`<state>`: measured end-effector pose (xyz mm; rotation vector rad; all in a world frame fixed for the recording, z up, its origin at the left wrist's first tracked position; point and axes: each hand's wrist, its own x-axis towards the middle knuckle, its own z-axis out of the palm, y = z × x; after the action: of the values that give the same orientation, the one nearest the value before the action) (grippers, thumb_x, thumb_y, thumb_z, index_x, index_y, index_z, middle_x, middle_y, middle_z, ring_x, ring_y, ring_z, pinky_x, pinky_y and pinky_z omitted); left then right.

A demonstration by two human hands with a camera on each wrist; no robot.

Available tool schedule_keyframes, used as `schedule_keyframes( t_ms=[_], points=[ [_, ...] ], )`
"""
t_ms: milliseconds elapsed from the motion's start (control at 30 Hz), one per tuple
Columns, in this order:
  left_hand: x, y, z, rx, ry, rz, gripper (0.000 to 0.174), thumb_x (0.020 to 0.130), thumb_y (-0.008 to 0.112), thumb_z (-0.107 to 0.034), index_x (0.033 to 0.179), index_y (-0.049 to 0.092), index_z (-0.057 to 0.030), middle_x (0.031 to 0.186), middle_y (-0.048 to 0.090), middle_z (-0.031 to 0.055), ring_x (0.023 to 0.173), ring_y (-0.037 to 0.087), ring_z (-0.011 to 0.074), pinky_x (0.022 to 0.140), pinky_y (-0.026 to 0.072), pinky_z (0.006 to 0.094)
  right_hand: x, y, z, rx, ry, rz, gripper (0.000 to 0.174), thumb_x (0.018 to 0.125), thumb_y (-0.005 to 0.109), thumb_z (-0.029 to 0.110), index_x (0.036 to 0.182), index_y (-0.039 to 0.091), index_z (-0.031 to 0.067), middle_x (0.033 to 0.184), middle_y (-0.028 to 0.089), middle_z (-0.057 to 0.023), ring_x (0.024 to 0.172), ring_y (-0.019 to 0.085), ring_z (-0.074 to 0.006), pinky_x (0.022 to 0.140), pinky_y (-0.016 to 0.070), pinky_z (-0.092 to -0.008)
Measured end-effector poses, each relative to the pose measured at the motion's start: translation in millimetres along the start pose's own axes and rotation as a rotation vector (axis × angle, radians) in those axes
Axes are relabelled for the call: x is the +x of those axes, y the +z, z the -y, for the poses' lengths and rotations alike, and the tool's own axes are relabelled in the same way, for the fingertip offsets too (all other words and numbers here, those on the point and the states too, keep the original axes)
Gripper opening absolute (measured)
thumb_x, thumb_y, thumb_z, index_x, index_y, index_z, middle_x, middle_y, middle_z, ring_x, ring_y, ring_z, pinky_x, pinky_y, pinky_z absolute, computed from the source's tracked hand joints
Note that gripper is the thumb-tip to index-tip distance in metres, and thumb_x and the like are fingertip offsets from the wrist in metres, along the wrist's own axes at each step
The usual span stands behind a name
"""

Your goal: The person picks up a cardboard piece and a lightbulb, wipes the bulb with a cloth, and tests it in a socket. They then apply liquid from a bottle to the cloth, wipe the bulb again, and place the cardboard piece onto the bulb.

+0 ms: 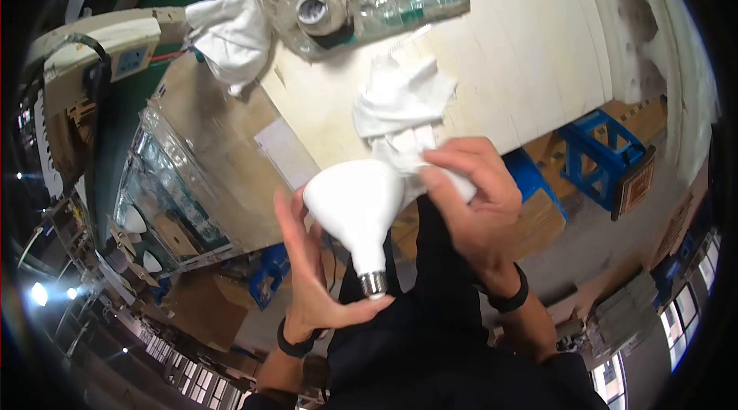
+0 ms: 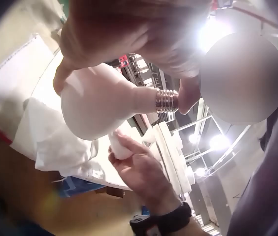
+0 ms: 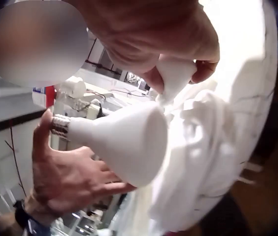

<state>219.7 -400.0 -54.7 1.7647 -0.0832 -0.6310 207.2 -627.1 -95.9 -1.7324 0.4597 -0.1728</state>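
Closest to my view, the left hand (image 1: 315, 279) held the bulb (image 1: 357, 206) from below. Its fingers were half curled round the narrow neck and its thumb lay against the metal screw base (image 1: 373, 283), which pointed back toward the person's body. The hand wasn't a tight fist, more a loose cradle closed on the glass. The bulb was off the table, in the air between the two hands, with its wide white dome facing away from the person.

Just right of the bulb, I saw the right hand (image 1: 477, 202) narrowed to a pinch. Thumb and fingertips were bunched on a fold of the white cloth (image 1: 400, 106) and pressed it against the rim of the dome. From the right wrist view, the rest of that cloth hung loose past the bulb.

Beyond the bulb lay the pale tabletop (image 1: 523, 49). Farther beyond it, to the left, a second white rag (image 1: 231, 33) sat beside a roll of tape (image 1: 313, 10). Off to the bulb's right, below the table edge, stood a blue stool (image 1: 603, 149).
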Motion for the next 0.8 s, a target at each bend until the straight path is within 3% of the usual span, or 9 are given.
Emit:
schedule_keyframes(
  t_ms=[100, 267, 333, 433, 467, 533, 667, 767, 800],
  points=[
    [2.8, 3.6, -15.7, -0.018, -0.003, 0.018, 0.161, 0.052, 0.099, -0.032, 0.162, -0.013, -0.0013, 0.156, 0.024, 0.0255, 0.148, 0.032, 0.0388, 0.12, 0.0294, 0.0526, 9.1, 32.6, 41.8, 0.006, -0.234, 0.129, 0.025, 0.078, 0.083, 0.0, 0.101, 0.076, 0.004, 0.099, 0.071, -0.0118, 0.092, 0.067, -0.0295, 0.082, 0.0548, -0.0353],
    [-7.4, -16.9, -11.7, -0.294, 0.0, -0.09, 0.164, 0.051, 0.099, -0.033, 0.163, -0.018, -0.0041, 0.16, 0.019, 0.0274, 0.15, 0.029, 0.0413, 0.12, 0.0307, 0.056, -15.9, -13.6, -41.1, -0.32, -0.068, -0.086, 0.015, 0.083, 0.079, -0.001, 0.097, 0.074, 0.0028, 0.1, 0.069, -0.0112, 0.096, 0.066, -0.028, 0.086, 0.0529, -0.0372],
    [-13.4, -22.7, -12.9, -0.26, 0.01, -0.112, 0.164, 0.051, 0.099, -0.033, 0.163, -0.018, -0.0041, 0.16, 0.018, 0.0274, 0.15, 0.029, 0.0416, 0.12, 0.0304, 0.0561, 7.3, -40.7, -48.0, -0.493, -0.133, -0.259, 0.022, 0.087, 0.078, 0.001, 0.109, 0.074, 0.0023, 0.11, 0.067, -0.0133, 0.106, 0.062, -0.0284, 0.093, 0.0496, -0.0377],
    [-19.7, -29.8, -18.5, -0.25, 0.035, -0.141, 0.163, 0.052, 0.099, -0.031, 0.163, -0.017, -0.0036, 0.161, 0.019, 0.027, 0.151, 0.029, 0.0411, 0.121, 0.0293, 0.0555, 47.7, -33.1, -56.0, -0.976, -0.36, -0.169, 0.044, 0.087, 0.079, 0.013, 0.13, 0.069, 0.0065, 0.137, 0.06, -0.0173, 0.132, 0.05, -0.0364, 0.112, 0.0381, -0.0497],
    [-20.2, -35.5, -18.2, -0.177, 0.05, -0.106, 0.163, 0.052, 0.099, -0.03, 0.163, -0.016, -0.0034, 0.161, 0.019, 0.0268, 0.15, 0.029, 0.0404, 0.121, 0.0289, 0.0545, 50.0, -24.1, -50.0, -0.967, -0.376, -0.178, 0.044, 0.087, 0.079, 0.013, 0.13, 0.069, 0.0065, 0.137, 0.06, -0.0173, 0.132, 0.05, -0.0364, 0.112, 0.0381, -0.0497],
    [-21.2, -44.2, -13.1, -0.061, 0.04, -0.085, 0.161, 0.053, 0.099, -0.028, 0.164, -0.014, -0.0026, 0.161, 0.02, 0.0266, 0.15, 0.03, 0.039, 0.122, 0.0287, 0.0529, 39.1, 9.6, -33.2, -0.645, -0.522, 0.143, 0.051, 0.088, 0.078, 0.023, 0.137, 0.066, 0.0114, 0.149, 0.054, -0.0174, 0.143, 0.039, -0.0398, 0.115, 0.0343, -0.0551],
    [-21.0, -60.8, 18.5, 0.024, -0.1, -0.117, 0.159, 0.053, 0.098, -0.035, 0.166, -0.009, -0.0059, 0.162, 0.026, 0.0217, 0.152, 0.028, 0.0358, 0.122, 0.0287, 0.0514, 24.9, 54.9, -60.3, -0.745, -0.534, 0.344, 0.05, 0.089, 0.077, 0.026, 0.137, 0.065, 0.0152, 0.143, 0.058, -0.0175, 0.139, 0.045, -0.0411, 0.116, 0.0341, -0.0541],
    [-16.8, -67.6, 27.3, 0.016, -0.185, -0.101, 0.156, 0.055, 0.097, -0.033, 0.166, -0.009, -0.007, 0.162, 0.027, 0.0203, 0.151, 0.031, 0.0323, 0.121, 0.0298, 0.0473, 9.4, 59.8, -34.3, 0.049, 0.013, 0.328, 0.043, 0.089, 0.075, 0.018, 0.131, 0.067, 0.0102, 0.127, 0.066, -0.0148, 0.128, 0.054, -0.0375, 0.111, 0.0391, -0.05],
    [-10.6, -64.6, 23.4, -0.183, -0.199, -0.055, 0.154, 0.058, 0.097, -0.029, 0.165, -0.011, -0.0053, 0.163, 0.024, 0.022, 0.152, 0.031, 0.0334, 0.123, 0.028, 0.0469, 3.3, 74.0, -9.8, 0.072, -0.152, 0.405, 0.034, 0.089, 0.074, 0.016, 0.122, 0.07, 0.0079, 0.122, 0.067, -0.0132, 0.12, 0.058, -0.0348, 0.106, 0.0432, -0.0471]
  ],
)
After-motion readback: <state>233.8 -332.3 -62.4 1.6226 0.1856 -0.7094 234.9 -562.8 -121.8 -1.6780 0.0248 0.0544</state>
